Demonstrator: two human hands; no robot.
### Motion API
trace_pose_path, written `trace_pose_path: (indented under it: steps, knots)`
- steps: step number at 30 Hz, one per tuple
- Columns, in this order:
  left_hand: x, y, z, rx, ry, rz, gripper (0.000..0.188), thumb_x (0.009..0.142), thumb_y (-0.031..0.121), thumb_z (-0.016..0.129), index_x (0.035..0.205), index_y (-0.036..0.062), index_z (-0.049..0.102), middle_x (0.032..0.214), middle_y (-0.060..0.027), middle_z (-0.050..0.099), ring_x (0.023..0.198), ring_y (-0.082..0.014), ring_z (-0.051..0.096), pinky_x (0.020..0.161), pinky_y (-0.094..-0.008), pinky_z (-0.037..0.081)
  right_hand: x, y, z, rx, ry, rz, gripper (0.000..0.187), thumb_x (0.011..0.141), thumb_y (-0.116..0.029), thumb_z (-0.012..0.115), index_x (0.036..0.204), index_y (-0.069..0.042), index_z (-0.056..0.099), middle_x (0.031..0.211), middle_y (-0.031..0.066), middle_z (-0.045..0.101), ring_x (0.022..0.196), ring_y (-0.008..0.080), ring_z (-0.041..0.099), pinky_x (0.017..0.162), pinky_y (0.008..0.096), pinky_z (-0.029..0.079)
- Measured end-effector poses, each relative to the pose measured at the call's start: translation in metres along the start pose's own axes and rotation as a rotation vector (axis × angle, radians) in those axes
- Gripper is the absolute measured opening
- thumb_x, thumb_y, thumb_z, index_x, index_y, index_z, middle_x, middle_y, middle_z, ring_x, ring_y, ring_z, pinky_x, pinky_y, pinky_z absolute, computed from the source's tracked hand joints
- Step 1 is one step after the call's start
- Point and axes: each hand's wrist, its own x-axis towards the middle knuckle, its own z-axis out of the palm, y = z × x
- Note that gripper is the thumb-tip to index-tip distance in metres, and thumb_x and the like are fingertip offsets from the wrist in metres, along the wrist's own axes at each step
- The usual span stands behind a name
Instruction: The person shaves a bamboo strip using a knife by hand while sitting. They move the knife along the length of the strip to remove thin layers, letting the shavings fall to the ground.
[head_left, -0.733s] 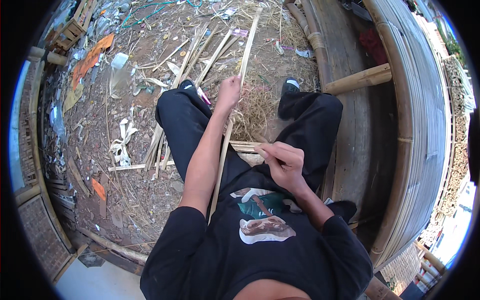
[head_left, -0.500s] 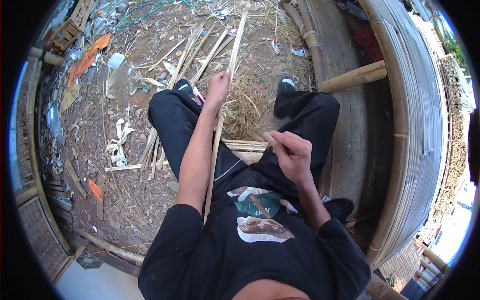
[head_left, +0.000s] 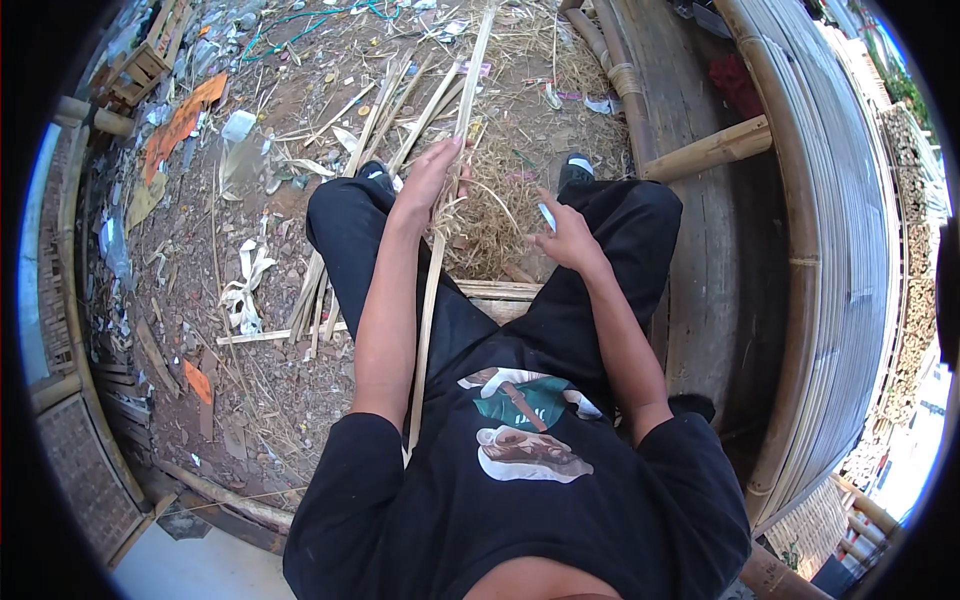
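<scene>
A long pale bamboo strip (head_left: 427, 330) runs from beside my lap, between my legs and out over the ground. My left hand (head_left: 430, 182) is around its middle, fingers loosely stretched along it. My right hand (head_left: 572, 240) is to the right of the strip, apart from it, its fingers bent around a small whitish, blade-like thing (head_left: 547, 216); its exact kind is not clear. A thin curled shaving (head_left: 497, 200) arches between the two hands. Under them lies a heap of fine bamboo shavings (head_left: 487, 240).
More split strips (head_left: 425, 115) lie on the littered ground beyond my left foot. Beside my left leg are a white cloth-like scrap (head_left: 243, 290) and further strips (head_left: 308, 295). A wooden bench (head_left: 695, 270) with a bamboo rail (head_left: 710, 150) stands close on my right. A wooden crate (head_left: 140, 70) sits far left.
My right hand has moved forward, away from my lap, to near the strip. My left hand's fingers have loosened and stretched out. A curled shaving now shows between the hands.
</scene>
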Motion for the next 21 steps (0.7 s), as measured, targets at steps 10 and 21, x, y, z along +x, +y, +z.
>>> trace_pose_path:
  steps: [10,21]
  knots:
    - [-0.059,-0.016,0.011,0.015,-0.057,-0.074,0.047,0.09,0.021,0.061,0.132,0.0058,0.045,0.075,-0.0027,0.058,0.054,-0.0078,0.053,0.042,-0.0229,0.042,0.007,-0.031,-0.03,0.348,0.02,0.086,0.041,0.084,-0.003,0.063,0.125,-0.004,0.058,0.094,0.0177,0.07,0.076,0.0172,0.07,0.064,0.0287,0.053]
    - [-0.092,-0.027,0.039,0.005,-0.1,-0.119,0.034,0.097,0.023,0.054,0.123,0.002,0.049,0.072,-0.0006,0.052,0.047,-0.0081,0.046,0.042,-0.0219,0.04,0.077,-0.032,-0.058,0.395,0.075,-0.23,0.037,0.096,-0.007,0.05,0.131,-0.016,0.057,0.069,-0.0017,0.056,0.056,0.0035,0.048,0.053,0.0211,0.041]
